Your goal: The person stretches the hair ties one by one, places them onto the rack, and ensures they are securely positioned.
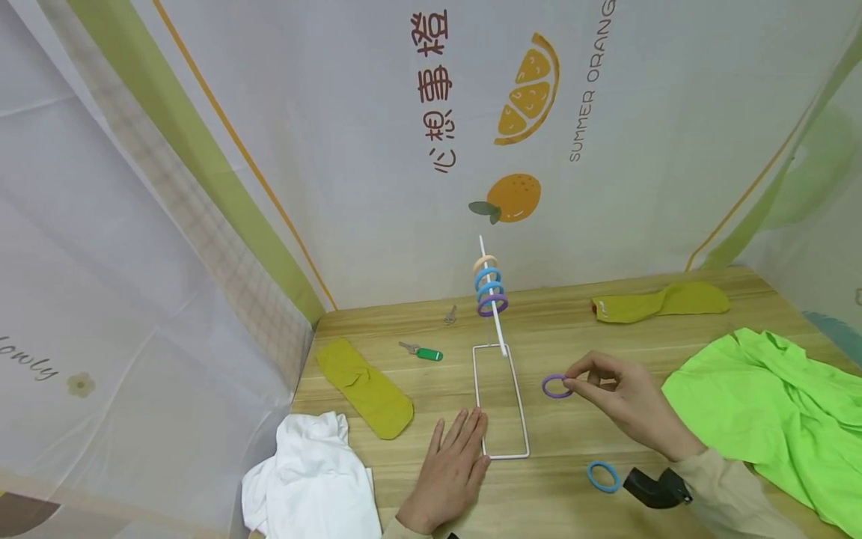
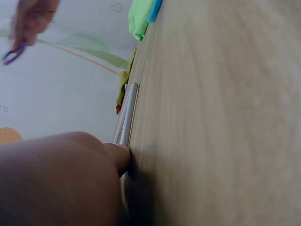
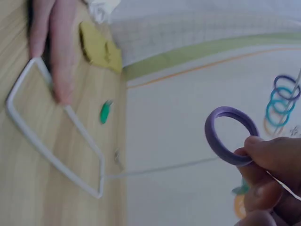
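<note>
Two hands split up: right hand (image 1: 622,400) pinches a purple ring (image 1: 557,386), left hand (image 1: 453,468) lies flat on the stand's base (image 1: 501,400) (steadying it, I'd guess).

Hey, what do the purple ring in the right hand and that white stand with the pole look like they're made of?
Purple ring: probably silicone or soft plastic, with a matte, smooth, evenly coloured surface. White stand: likely painted or coated metal rod, bent into a thin rectangular frame with a slight sheen; plastic is possible.

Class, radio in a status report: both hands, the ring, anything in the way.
Left hand flat on stand base, holding it down. Right hand pinches purple ring, off the table. Rod carries four rings; its tip is free. Path clear.
</note>
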Motion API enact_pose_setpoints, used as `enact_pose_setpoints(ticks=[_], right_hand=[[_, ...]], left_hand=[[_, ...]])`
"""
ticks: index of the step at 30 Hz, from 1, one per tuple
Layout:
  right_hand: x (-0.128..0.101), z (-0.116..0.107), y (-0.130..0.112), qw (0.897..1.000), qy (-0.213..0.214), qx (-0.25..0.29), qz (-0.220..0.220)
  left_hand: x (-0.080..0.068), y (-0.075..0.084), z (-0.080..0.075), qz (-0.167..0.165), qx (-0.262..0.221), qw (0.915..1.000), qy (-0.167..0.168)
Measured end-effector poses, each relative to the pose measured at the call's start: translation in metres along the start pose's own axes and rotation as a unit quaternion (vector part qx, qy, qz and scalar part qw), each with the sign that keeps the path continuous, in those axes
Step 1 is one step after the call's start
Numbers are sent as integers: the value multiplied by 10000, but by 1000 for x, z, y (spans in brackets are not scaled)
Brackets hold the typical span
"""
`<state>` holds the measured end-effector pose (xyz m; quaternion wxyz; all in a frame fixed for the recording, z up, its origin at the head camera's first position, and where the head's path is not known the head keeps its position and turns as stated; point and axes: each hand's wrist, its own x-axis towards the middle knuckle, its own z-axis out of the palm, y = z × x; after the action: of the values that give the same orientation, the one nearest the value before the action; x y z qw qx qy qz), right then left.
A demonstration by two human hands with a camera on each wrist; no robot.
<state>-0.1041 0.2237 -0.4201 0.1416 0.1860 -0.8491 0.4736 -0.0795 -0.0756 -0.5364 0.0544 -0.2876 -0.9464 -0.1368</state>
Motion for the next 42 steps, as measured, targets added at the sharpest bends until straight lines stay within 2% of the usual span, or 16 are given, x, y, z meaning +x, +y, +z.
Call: enact_pose_setpoints(ticks=[4, 9, 15, 19, 22, 25, 29, 32, 42], right_hand=[[9, 2, -22, 9961, 111, 654, -584], [20, 6, -50, 9832, 75, 1308, -1269], [30, 14, -76, 9664, -49, 1952, -1673], [36, 17, -82, 9528, 88, 2318, -1957], [41, 18, -84, 9457, 225, 2520, -2040], [45, 19, -86, 9485, 344, 2513, -1897], [49, 21, -85, 9624, 401, 2220, -1512], [53, 23, -81, 9692, 407, 1993, -1387], [67, 29, -70, 9756, 605, 1700, -1250]], left_hand=[[0, 0, 0, 1, 25, 10000, 5], [0, 1, 0, 22, 80, 9999, 89], [1, 0, 1, -3, 66, 10000, -34], [2, 0, 3, -41, 5, 9999, -145], [2, -1, 3, -38, 35, 9999, -96], [1, -1, 3, -38, 76, 9999, -62], [1, -1, 4, -39, 94, 9999, -42], [1, -1, 5, -37, 86, 10000, -4], [0, 0, 3, -7, 83, 9999, 73]])
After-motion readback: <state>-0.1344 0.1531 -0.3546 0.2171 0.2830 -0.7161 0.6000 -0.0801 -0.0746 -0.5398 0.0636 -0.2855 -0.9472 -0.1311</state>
